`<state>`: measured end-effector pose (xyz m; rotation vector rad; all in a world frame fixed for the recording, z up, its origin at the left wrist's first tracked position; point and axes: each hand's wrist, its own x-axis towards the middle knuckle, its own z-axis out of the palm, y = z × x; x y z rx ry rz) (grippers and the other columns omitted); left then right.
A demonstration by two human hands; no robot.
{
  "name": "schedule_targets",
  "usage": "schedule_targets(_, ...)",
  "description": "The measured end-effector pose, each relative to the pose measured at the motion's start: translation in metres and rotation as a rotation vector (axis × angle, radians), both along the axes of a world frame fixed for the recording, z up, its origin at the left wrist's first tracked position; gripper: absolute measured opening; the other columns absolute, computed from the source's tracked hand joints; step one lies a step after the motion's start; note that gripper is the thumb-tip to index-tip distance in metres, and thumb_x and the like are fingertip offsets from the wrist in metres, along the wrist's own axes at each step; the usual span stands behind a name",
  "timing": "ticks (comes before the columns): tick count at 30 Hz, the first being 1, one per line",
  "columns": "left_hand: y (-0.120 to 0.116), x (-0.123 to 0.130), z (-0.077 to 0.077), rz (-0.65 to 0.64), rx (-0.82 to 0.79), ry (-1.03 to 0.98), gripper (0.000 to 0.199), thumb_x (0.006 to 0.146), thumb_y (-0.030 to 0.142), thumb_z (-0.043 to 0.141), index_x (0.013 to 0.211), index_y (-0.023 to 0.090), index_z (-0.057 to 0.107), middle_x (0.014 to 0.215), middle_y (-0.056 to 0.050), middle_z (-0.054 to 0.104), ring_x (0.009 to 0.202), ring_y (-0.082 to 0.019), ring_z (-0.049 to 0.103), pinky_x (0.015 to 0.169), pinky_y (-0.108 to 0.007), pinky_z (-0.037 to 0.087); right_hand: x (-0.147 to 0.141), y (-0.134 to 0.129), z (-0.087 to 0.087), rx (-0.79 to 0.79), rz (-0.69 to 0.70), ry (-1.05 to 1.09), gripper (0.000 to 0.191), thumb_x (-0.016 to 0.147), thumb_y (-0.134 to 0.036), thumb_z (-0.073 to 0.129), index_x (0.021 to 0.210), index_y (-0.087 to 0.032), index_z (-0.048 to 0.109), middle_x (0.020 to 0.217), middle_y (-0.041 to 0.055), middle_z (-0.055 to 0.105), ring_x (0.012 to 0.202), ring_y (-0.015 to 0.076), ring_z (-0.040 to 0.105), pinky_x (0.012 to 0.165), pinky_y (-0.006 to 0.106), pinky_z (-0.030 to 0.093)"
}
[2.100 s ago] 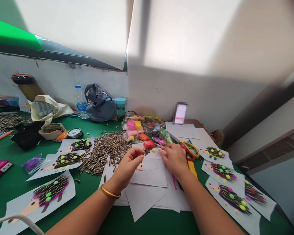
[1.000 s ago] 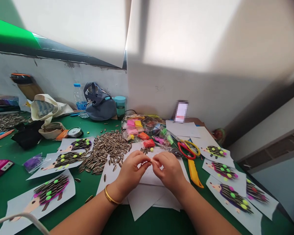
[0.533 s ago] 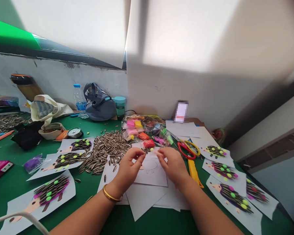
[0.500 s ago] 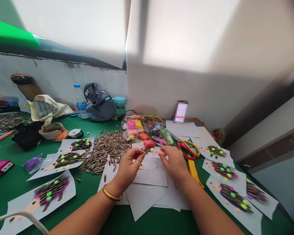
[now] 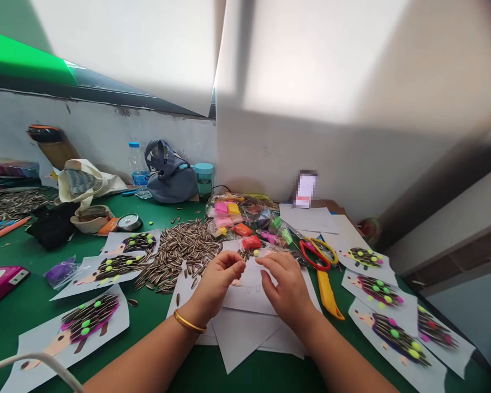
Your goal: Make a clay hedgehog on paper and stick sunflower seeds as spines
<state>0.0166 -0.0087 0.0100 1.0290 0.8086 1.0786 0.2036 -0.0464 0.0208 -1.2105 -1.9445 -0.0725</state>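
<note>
My left hand, with a gold bangle at the wrist, is held above the left side of a drawn-on white sheet. Its thumb and fingertips are pinched together; anything between them is too small to make out. Just to the right, my right hand hovers over the same sheet, thumb apart from the fingers, with nothing visible in it. Pencil lines and a small pinkish patch show on the sheet between the hands. A pile of striped seeds lies left of my left hand.
Hedgehog pictures with seed spines lie at the left and right. Red and yellow scissors and a yellow tool sit right of my right hand. Behind are clay packets, a blue-grey bag and a bottle.
My right hand's fingers have spread from a pinch and reach left toward my left hand. My left hand stays pinched. The whole view has shifted slightly.
</note>
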Motion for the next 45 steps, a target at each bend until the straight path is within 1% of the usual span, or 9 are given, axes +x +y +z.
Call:
schedule_targets(3, -0.002, 0.002, 0.001, -0.022, -0.015, 0.015, 0.028, 0.074, 0.038, 0.080, 0.090, 0.017, 0.069, 0.077, 0.000, 0.062, 0.068, -0.010, 0.053, 0.063, -0.023, 0.044, -0.009, -0.009, 0.004, -0.012, 0.078, 0.023, 0.024, 0.091, -0.016, 0.055, 0.110, -0.025, 0.065, 0.099, 0.0049, 0.068, 0.096, 0.0231, 0.059, 0.088, 0.040, 0.044)
schedule_targets(7, -0.007, 0.005, 0.004, -0.074, -0.055, 0.006, 0.030, 0.074, 0.034, 0.081, 0.096, 0.017, 0.071, 0.085, -0.002, 0.068, 0.076, -0.011, 0.057, 0.072, -0.024, 0.044, -0.012, -0.012, 0.006, -0.031, 0.088, 0.085, 0.008, 0.091, -0.022, 0.059, 0.099, -0.023, 0.063, 0.091, 0.0037, 0.066, 0.090, 0.0222, 0.057, 0.083, 0.039, 0.043)
schedule_targets(9, -0.009, 0.006, 0.006, -0.106, -0.065, -0.019, 0.030, 0.074, 0.032, 0.081, 0.097, 0.018, 0.069, 0.087, -0.003, 0.069, 0.077, -0.011, 0.058, 0.074, -0.025, 0.044, -0.011, -0.011, 0.007, -0.045, 0.090, 0.098, 0.006, 0.091, -0.022, 0.059, 0.096, -0.023, 0.062, 0.090, 0.0033, 0.065, 0.089, 0.0220, 0.056, 0.082, 0.038, 0.043)
schedule_targets(15, -0.011, 0.009, 0.009, -0.131, -0.049, -0.065, 0.022, 0.074, 0.018, 0.074, 0.092, 0.018, 0.061, 0.083, -0.001, 0.067, 0.079, -0.013, 0.060, 0.076, -0.027, 0.045, -0.008, -0.011, 0.005, -0.068, 0.115, 0.130, 0.030, 0.090, -0.012, 0.050, 0.114, -0.023, 0.062, 0.103, 0.0058, 0.065, 0.099, 0.0230, 0.055, 0.090, 0.042, 0.043)
schedule_targets(18, -0.012, 0.009, 0.007, -0.137, -0.026, -0.042, 0.022, 0.074, 0.017, 0.071, 0.091, 0.018, 0.058, 0.078, 0.002, 0.063, 0.075, -0.011, 0.058, 0.073, -0.026, 0.044, -0.009, -0.009, 0.004, -0.099, 0.153, 0.122, 0.032, 0.091, -0.014, 0.052, 0.118, -0.026, 0.063, 0.101, 0.0051, 0.064, 0.097, 0.0227, 0.055, 0.087, 0.041, 0.044)
schedule_targets(25, -0.010, 0.008, 0.004, -0.178, -0.049, -0.001, 0.034, 0.076, 0.024, 0.075, 0.104, 0.019, 0.055, 0.083, 0.001, 0.063, 0.075, -0.011, 0.056, 0.075, -0.027, 0.043, -0.007, -0.005, 0.000, -0.088, 0.145, 0.210, 0.016, 0.091, -0.015, 0.058, 0.100, -0.025, 0.067, 0.095, 0.0042, 0.064, 0.095, 0.0217, 0.056, 0.084, 0.039, 0.045)
schedule_targets(32, -0.011, 0.010, 0.005, -0.130, -0.004, 0.039, 0.038, 0.075, 0.031, 0.077, 0.105, 0.019, 0.058, 0.083, 0.001, 0.060, 0.079, -0.013, 0.054, 0.073, -0.027, 0.041, -0.010, -0.006, 0.000, -0.052, 0.183, 0.202, 0.016, 0.089, -0.013, 0.059, 0.098, -0.026, 0.064, 0.092, 0.0033, 0.063, 0.091, 0.0211, 0.056, 0.080, 0.038, 0.045)
schedule_targets(37, -0.012, 0.010, 0.006, -0.130, -0.037, 0.043, 0.035, 0.079, 0.036, 0.074, 0.107, 0.019, 0.061, 0.084, 0.000, 0.059, 0.076, -0.013, 0.053, 0.072, -0.027, 0.040, -0.014, -0.006, -0.002, -0.053, 0.210, 0.203, 0.014, 0.088, -0.010, 0.056, 0.085, -0.023, 0.059, 0.086, 0.0020, 0.063, 0.086, 0.0199, 0.056, 0.078, 0.037, 0.045)
schedule_targets(45, -0.013, 0.007, 0.006, -0.247, -0.099, -0.005, 0.032, 0.080, 0.043, 0.075, 0.103, 0.023, 0.066, 0.097, -0.001, 0.061, 0.080, -0.012, 0.055, 0.072, -0.025, 0.040, -0.012, -0.008, -0.005, -0.074, 0.192, 0.297, 0.013, 0.091, -0.015, 0.055, 0.099, -0.024, 0.058, 0.090, 0.0023, 0.065, 0.086, 0.0190, 0.060, 0.078, 0.036, 0.050)
